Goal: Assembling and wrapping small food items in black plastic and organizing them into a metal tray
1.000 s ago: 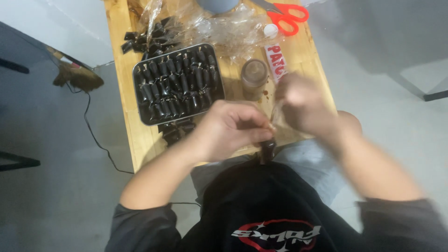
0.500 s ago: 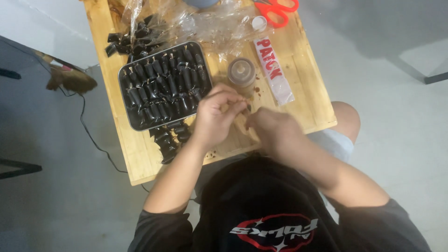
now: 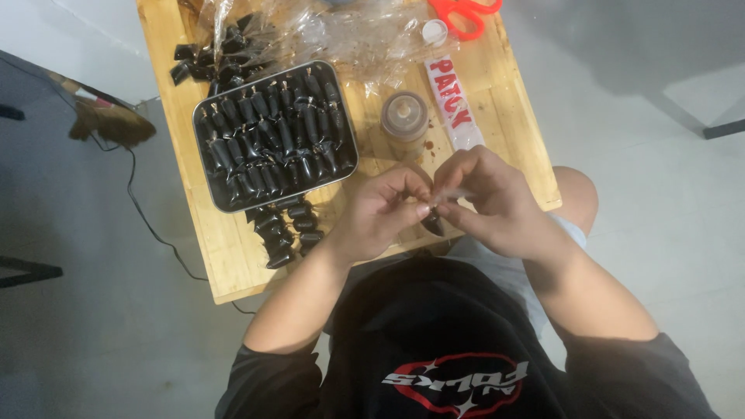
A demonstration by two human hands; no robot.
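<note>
Over at 9 o'clock there's a metal tray [image 3: 199, 140] packed with small dark filled packets on the wooden table [image 3: 225, 248], with a loose pile of the same packets [image 3: 285, 229] just below it at about 7 o'clock. Dead centre, the left hand [image 3: 382, 211] and right hand [image 3: 497, 203] meet fingertip to fingertip, both pinched shut on one little dark packet [image 3: 433, 223] hanging just past the table's near edge. Up around 12 to 1 o'clock you've got a small brown sauce bottle [image 3: 403, 116], crumpled clear plastic [image 3: 365, 39], a red-and-white strip [image 3: 454, 105] and orange scissors [image 3: 464, 11].
</note>
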